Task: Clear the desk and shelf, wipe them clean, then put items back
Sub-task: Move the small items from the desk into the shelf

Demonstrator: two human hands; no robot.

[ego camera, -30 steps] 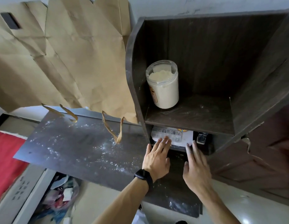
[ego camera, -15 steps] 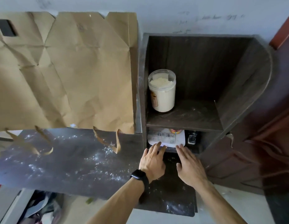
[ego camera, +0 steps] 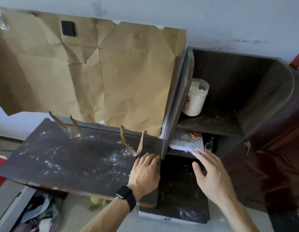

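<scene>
A dark desk top [ego camera: 75, 159] dusted with white powder lies at the left. A dark wooden shelf unit [ego camera: 255, 104] stands at its right end. On the upper shelf sits a clear jar of white powder [ego camera: 196, 97]. Under that shelf lies a white packet [ego camera: 185, 142], with a small red-lidded jar [ego camera: 195, 135] and a black object [ego camera: 209, 143] behind it. My left hand [ego camera: 144, 173], with a black watch on the wrist, rests flat on the desk by the shelf's side panel. My right hand [ego camera: 210, 171] reaches with straight fingers to the packet's near edge.
Crumpled brown paper [ego camera: 95, 69] with torn strips hangs on the wall behind the desk. A dark reddish door [ego camera: 279, 164] is at the right. Bags and clutter [ego camera: 40, 213] lie on the floor below the desk's front edge.
The view has swung left and back. My left hand slid left, off the packet and onto the desk beside the shelf panel. My right hand stays at the packet's edge.
</scene>
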